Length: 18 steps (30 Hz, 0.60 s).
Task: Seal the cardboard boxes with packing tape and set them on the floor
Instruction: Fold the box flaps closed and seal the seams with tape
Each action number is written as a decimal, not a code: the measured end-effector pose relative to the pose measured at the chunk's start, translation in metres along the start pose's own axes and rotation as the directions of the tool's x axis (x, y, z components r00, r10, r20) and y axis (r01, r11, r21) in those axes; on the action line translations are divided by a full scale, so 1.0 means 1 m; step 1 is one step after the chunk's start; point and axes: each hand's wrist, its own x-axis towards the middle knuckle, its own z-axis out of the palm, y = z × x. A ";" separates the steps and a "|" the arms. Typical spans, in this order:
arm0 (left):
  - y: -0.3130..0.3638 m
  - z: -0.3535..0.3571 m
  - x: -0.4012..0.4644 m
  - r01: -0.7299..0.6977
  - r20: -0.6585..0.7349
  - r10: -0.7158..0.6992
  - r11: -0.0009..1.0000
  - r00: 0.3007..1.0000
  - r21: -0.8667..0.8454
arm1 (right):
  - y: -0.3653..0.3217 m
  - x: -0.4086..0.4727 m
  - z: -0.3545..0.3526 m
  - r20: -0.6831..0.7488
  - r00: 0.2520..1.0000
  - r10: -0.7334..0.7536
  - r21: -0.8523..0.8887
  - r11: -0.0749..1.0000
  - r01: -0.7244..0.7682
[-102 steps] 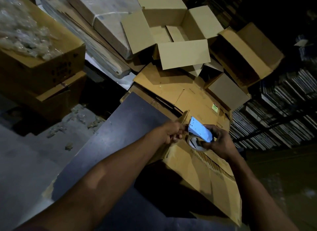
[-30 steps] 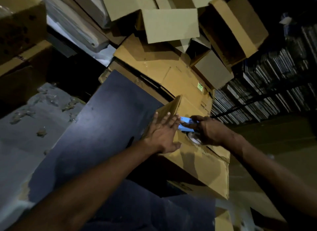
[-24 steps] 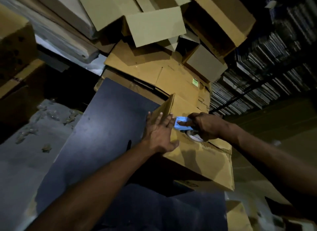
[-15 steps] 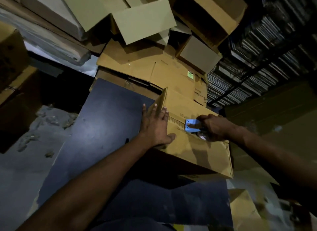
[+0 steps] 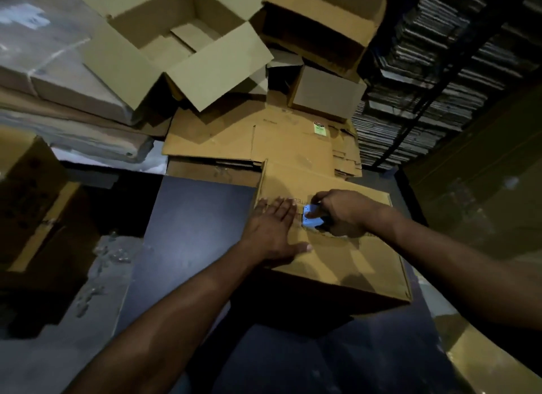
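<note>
Now your left hand lies flat on the box at the desk's far edge while your right hand grips the tape dispenser: taping underway, so pull it straight along the seam.

A dark worktop stood before stacked flattened cardboard sheets, with racks of dark stacked items at right and plastic-wrapped bundles at left.

The left hand presses flat on the closed cardboard box on the dark table; the right hand grips a blue tape dispenser on the box top.
</note>
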 end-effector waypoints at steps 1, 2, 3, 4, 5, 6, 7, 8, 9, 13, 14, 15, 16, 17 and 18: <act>-0.002 0.000 -0.001 0.001 -0.006 -0.001 1.000 1.000 -0.005 | -0.001 0.003 -0.001 0.002 1.000 0.027 -0.001 1.000 -0.027; -0.003 -0.001 -0.001 0.002 -0.014 -0.002 1.000 1.000 -0.004 | 0.001 0.003 -0.003 0.011 0.998 0.064 -0.001 0.998 -0.064; -0.003 -0.002 -0.001 0.002 -0.022 -0.002 1.000 1.000 0.000 | 0.005 0.003 -0.004 0.043 0.995 0.087 -0.019 0.996 -0.086; -0.001 -0.001 -0.001 0.003 -0.028 -0.003 1.000 1.000 -0.002 | 0.010 -0.001 -0.005 0.085 0.993 0.082 -0.032 0.996 -0.080; 0.000 -0.001 -0.002 0.003 -0.035 -0.004 1.000 0.999 -0.006 | 0.015 -0.006 -0.006 0.125 0.990 0.073 -0.048 0.997 -0.067; 0.001 -0.001 -0.003 0.004 -0.040 -0.004 1.000 0.999 -0.009 | 0.018 -0.011 -0.006 0.142 0.987 0.076 -0.046 0.996 -0.070; 0.002 -0.001 -0.004 0.006 -0.042 -0.007 1.000 0.999 -0.009 | 0.020 -0.017 -0.005 0.145 0.985 0.093 -0.029 0.995 -0.090; 0.003 -0.002 -0.004 0.010 -0.039 -0.010 1.000 0.999 -0.005 | 0.023 -0.023 -0.004 0.149 0.982 0.116 -0.029 0.993 -0.112; 0.003 -0.003 -0.004 0.013 -0.030 -0.013 1.000 0.999 0.007 | 0.025 -0.028 -0.003 0.159 0.979 0.126 -0.034 0.992 -0.122; 0.002 -0.003 0.001 0.020 0.038 -0.023 0.997 0.999 0.068 | 0.044 -0.046 0.012 0.216 0.968 0.132 -0.068 0.991 -0.119; 0.002 -0.004 0.002 0.020 0.053 -0.024 0.997 0.998 0.075 | 0.052 -0.051 0.016 0.242 0.961 0.131 -0.044 0.991 -0.124; 0.002 -0.004 0.003 0.017 0.066 -0.022 0.997 0.998 0.078 | 0.061 -0.054 0.022 0.281 0.952 0.118 -0.019 0.993 -0.118; 0.002 -0.005 0.003 0.016 0.072 -0.021 0.997 0.997 0.079 | 0.070 -0.057 0.029 0.311 0.945 0.103 -0.008 0.994 -0.106; 0.002 -0.005 0.003 0.015 0.071 -0.020 0.997 0.997 0.080 | 0.076 -0.058 0.035 0.312 0.946 0.087 -0.003 0.996 -0.091; 0.003 -0.005 0.002 0.014 0.065 -0.020 0.996 0.998 0.085 | 0.080 -0.058 0.040 0.286 0.954 0.087 -0.011 0.996 -0.088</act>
